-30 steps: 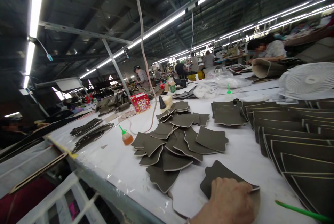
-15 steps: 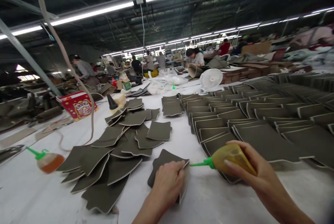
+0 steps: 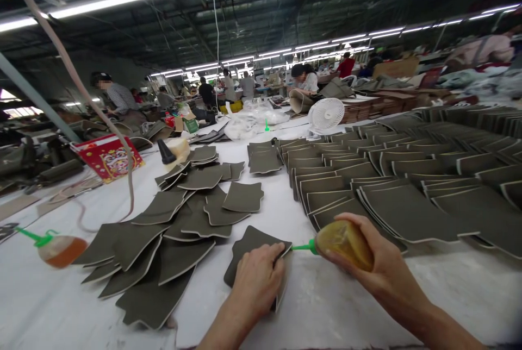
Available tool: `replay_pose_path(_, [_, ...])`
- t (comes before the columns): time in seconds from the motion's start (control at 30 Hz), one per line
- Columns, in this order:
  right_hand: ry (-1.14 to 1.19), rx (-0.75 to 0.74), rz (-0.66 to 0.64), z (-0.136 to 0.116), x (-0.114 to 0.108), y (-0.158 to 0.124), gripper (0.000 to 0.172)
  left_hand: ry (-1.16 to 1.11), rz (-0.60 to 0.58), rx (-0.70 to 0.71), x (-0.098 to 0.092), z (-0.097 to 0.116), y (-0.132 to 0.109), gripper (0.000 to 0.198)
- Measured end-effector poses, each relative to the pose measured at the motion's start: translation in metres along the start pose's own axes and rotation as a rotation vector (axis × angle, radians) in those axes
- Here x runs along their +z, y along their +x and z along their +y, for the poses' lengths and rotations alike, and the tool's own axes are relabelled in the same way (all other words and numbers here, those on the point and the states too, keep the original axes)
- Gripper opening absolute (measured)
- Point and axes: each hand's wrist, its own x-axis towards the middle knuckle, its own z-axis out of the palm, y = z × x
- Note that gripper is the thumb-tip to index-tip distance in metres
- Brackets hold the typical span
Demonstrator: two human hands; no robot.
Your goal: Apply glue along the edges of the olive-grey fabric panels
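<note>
Head view, read as a clock face, gives us one dark olive-grey, wavy-edged panel of leather-like sheet (image 3: 244, 241) at six o'clock, lying on the white-covered table (image 3: 350, 312). Our left hand (image 3: 256, 278) rests over it, its fingers close together and bent, the fingertips pressing near the panel's right edge, where a paler underside shows; we cannot tell whether the thumb pinches that edge from beneath. At four o'clock our right hand (image 3: 379, 252) grips a translucent amber squeeze bottle (image 3: 346, 244) between thumb and fingers. We see the bottle lying almost level, its thin green plastic nozzle (image 3: 305, 247) pointing toward nine o'clock, the tip right at the panel's edge, beside the left fingertips.

At eight o'clock we find a loose, overlapping heap of similar dark panels (image 3: 159, 206) and, further out, a second, clear squeeze bottle of orange liquid (image 3: 63, 252). Long overlapping rows of dark pale-edged pieces (image 3: 399, 206) spread around three o'clock. We have a red box with a colourful printed motif (image 3: 108, 160) at nine o'clock, a round white plastic fan (image 3: 327, 113) at two, and at one a co-worker in a white top (image 3: 308, 81) behind a rolled tan piece (image 3: 299, 102).
</note>
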Motion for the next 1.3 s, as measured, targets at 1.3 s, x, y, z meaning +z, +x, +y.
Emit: replay_pose_path(1.3, [0.211, 0.209, -0.080, 0.018, 0.001, -0.012, 0.055, 0.012, 0.015, -0.003, 0.005, 0.000, 0.000, 0.045])
